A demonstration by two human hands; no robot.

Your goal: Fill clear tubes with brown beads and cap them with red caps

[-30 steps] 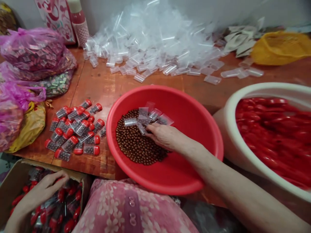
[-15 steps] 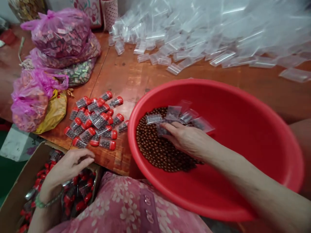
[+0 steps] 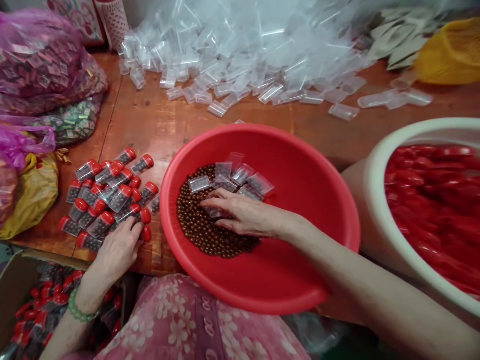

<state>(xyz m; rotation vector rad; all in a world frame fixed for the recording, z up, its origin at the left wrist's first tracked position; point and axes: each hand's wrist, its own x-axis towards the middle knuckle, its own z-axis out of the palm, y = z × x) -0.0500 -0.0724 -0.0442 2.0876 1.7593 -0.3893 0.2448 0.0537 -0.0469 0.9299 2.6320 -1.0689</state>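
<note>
Many brown beads (image 3: 228,246) beneath the right hand (image 3: 242,212)

Left hand (image 3: 119,246) palm down, fingers bent; right hand (image 3: 238,212) palm down, thumb apart, bare forearm (image 3: 348,270) slanting from lower right.

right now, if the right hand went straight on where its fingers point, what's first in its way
The right hand would probably meet the brown beads just ahead, then the left wall of the red basin; its height over the beads is hard to judge.
</note>
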